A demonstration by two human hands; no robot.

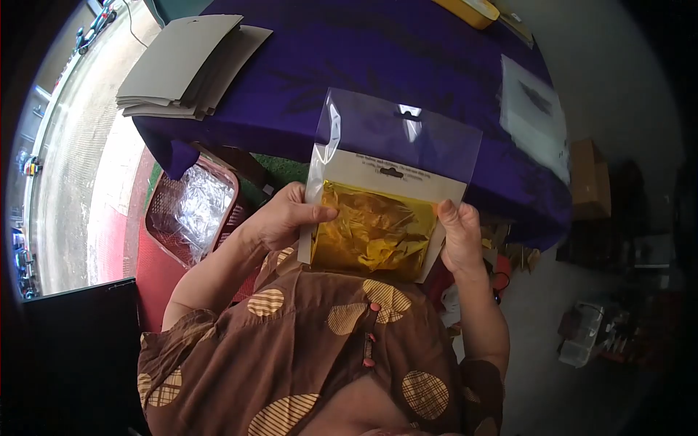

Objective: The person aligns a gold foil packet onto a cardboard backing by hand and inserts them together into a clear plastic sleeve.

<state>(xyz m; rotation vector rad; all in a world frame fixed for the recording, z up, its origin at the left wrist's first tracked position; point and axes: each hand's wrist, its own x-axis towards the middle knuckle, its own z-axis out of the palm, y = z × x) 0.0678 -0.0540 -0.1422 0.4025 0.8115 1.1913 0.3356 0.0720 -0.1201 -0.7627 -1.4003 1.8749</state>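
Between my two hands is a clear plastic packet (pixel 443 142) with a hang hole near its top edge. Inside it sits a pale card (pixel 342 163) with small dark print, and over the card's lower part lies a shiny gold foil sheet (pixel 374 236), crinkled. My left hand (pixel 286 218) grips the packet's left edge, thumb on the front. The right edge is pinched by my right hand (pixel 462 231), also thumb in front. The fingers behind the packet are mostly hidden. It is tilted up in front of my chest, near the table's front edge.
A purple cloth (pixel 327 43) covers the table. On it are a stack of grey cards (pixel 182 62), a pile of clear plastic sleeves (pixel 534 109) and a yellow tray (pixel 472 10). A basket (pixel 161 214) of crumpled clear plastic (pixel 205 200) stands below left; a cardboard box (pixel 589 178) is at right.
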